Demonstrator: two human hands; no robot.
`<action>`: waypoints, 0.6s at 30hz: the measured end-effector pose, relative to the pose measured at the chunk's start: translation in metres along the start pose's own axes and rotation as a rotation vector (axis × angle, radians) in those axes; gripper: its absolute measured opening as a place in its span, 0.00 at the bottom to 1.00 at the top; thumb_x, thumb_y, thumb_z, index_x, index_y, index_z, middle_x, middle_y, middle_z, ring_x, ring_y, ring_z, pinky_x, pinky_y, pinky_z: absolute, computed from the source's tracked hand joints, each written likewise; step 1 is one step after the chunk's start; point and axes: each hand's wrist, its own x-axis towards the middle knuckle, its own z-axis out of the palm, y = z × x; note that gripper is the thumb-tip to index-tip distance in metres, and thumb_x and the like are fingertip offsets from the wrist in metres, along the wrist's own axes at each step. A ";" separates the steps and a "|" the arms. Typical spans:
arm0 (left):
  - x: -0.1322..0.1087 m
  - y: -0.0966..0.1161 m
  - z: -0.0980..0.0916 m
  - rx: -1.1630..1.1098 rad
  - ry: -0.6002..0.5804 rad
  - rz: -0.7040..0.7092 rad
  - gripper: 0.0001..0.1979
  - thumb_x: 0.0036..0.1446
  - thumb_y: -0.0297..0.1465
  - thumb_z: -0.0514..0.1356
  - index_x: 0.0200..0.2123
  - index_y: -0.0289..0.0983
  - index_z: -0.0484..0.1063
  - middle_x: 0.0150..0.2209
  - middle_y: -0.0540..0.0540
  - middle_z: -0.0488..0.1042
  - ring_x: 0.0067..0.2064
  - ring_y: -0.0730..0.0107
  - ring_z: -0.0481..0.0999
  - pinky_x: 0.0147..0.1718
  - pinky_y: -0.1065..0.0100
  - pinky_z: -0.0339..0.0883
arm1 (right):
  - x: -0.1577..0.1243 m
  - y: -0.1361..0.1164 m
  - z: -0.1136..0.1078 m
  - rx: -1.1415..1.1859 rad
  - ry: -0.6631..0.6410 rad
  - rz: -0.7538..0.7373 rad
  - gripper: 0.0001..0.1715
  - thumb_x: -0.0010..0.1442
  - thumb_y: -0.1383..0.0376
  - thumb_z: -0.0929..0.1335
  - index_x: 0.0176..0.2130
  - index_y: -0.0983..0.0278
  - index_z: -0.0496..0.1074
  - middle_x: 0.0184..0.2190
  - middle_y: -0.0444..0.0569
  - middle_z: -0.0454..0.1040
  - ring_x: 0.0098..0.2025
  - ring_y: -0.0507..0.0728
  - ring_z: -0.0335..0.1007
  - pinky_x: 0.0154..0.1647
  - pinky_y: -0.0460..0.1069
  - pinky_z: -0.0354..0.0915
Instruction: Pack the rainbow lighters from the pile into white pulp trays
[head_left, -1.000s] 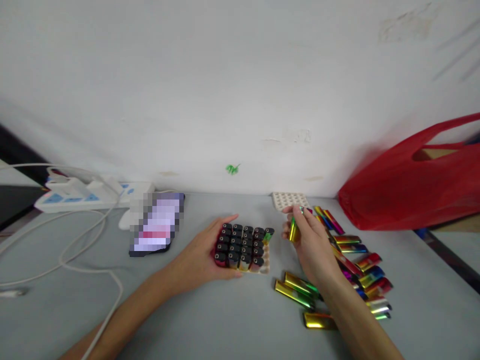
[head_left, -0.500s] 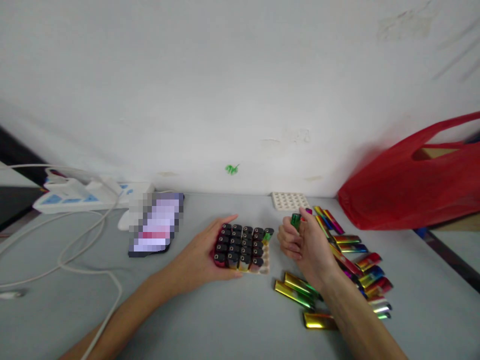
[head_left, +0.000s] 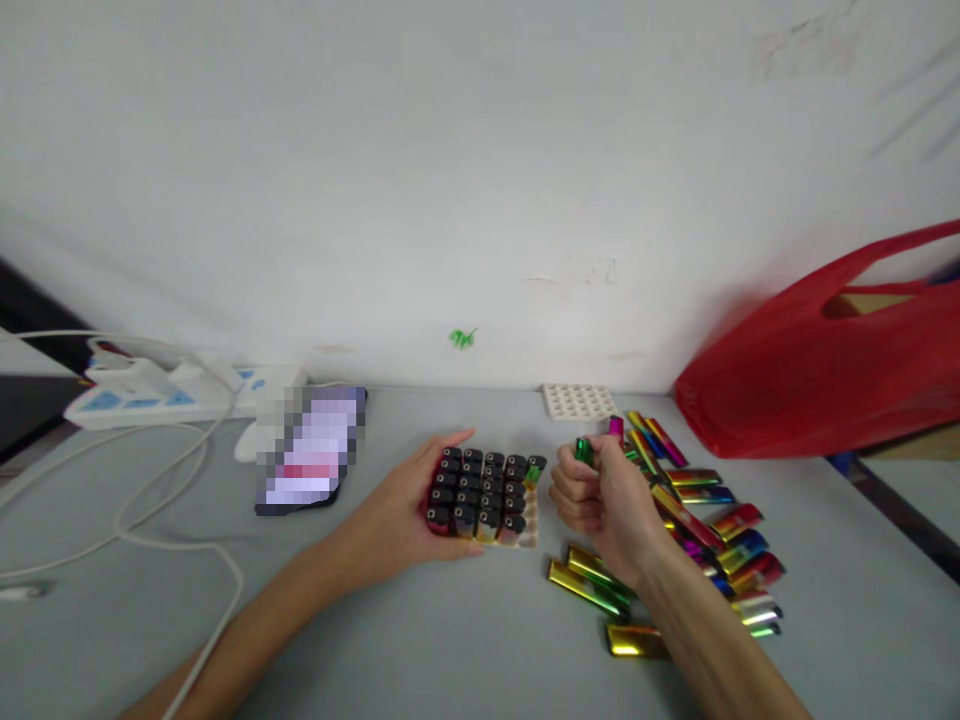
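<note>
My left hand (head_left: 420,505) is wrapped round the left side of a white holder tray (head_left: 530,520), thumb at the near edge and a finger at the far one. Rows of upright lighters (head_left: 469,495) with black tops fill most of this tray; some holes along its right side show. One green-yellow lighter (head_left: 534,470) leans at the far right corner. Just right of the tray, my right hand (head_left: 600,495) is closed round a green metallic lighter (head_left: 583,451), whose end sticks out above the fingers. Several shiny coloured lighters (head_left: 686,515) lie loose beside and behind my right forearm.
Against the wall rests a second white holed tray (head_left: 579,402). A red bag (head_left: 810,350) stands at the right. Left of my hands lie a phone (head_left: 311,450), a white power strip (head_left: 187,395) and a loose white cable (head_left: 124,510). Gold-green lighters (head_left: 589,588) lie near the front.
My right hand, with the green lighter in it, has shifted slightly left towards the tray. More of a magenta lighter behind it now shows. My left hand stays put.
</note>
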 end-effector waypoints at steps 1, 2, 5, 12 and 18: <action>0.000 0.000 0.000 -0.003 -0.004 0.000 0.56 0.47 0.33 0.82 0.76 0.45 0.60 0.66 0.39 0.77 0.64 0.42 0.80 0.66 0.45 0.72 | 0.000 0.001 0.001 -0.008 0.007 -0.001 0.24 0.61 0.53 0.65 0.21 0.57 0.52 0.19 0.32 0.40 0.20 0.48 0.28 0.18 0.46 0.30; 0.000 -0.001 0.000 -0.008 -0.009 -0.002 0.56 0.47 0.33 0.82 0.76 0.45 0.60 0.65 0.39 0.77 0.64 0.42 0.80 0.66 0.44 0.72 | 0.000 0.002 0.001 -0.013 0.015 -0.007 0.24 0.62 0.53 0.64 0.21 0.57 0.52 0.19 0.32 0.40 0.21 0.48 0.28 0.18 0.46 0.30; 0.001 -0.001 0.000 -0.018 -0.011 -0.001 0.57 0.47 0.33 0.82 0.76 0.45 0.60 0.64 0.39 0.78 0.63 0.42 0.80 0.66 0.44 0.72 | 0.001 0.005 0.001 -0.010 0.031 -0.024 0.25 0.64 0.51 0.64 0.21 0.57 0.52 0.19 0.32 0.40 0.20 0.48 0.27 0.19 0.46 0.30; 0.000 -0.001 0.000 0.006 -0.008 -0.002 0.56 0.48 0.33 0.82 0.75 0.46 0.59 0.66 0.40 0.77 0.64 0.43 0.80 0.67 0.45 0.71 | 0.005 0.005 -0.003 -0.024 -0.008 0.001 0.31 0.65 0.45 0.67 0.22 0.57 0.53 0.19 0.32 0.40 0.21 0.48 0.27 0.18 0.45 0.30; 0.002 -0.003 -0.001 0.019 -0.019 0.015 0.56 0.47 0.33 0.82 0.75 0.45 0.59 0.66 0.39 0.77 0.64 0.42 0.79 0.69 0.42 0.69 | 0.004 0.005 -0.003 -0.041 -0.008 0.029 0.32 0.66 0.43 0.67 0.23 0.58 0.55 0.19 0.32 0.42 0.21 0.48 0.30 0.18 0.45 0.33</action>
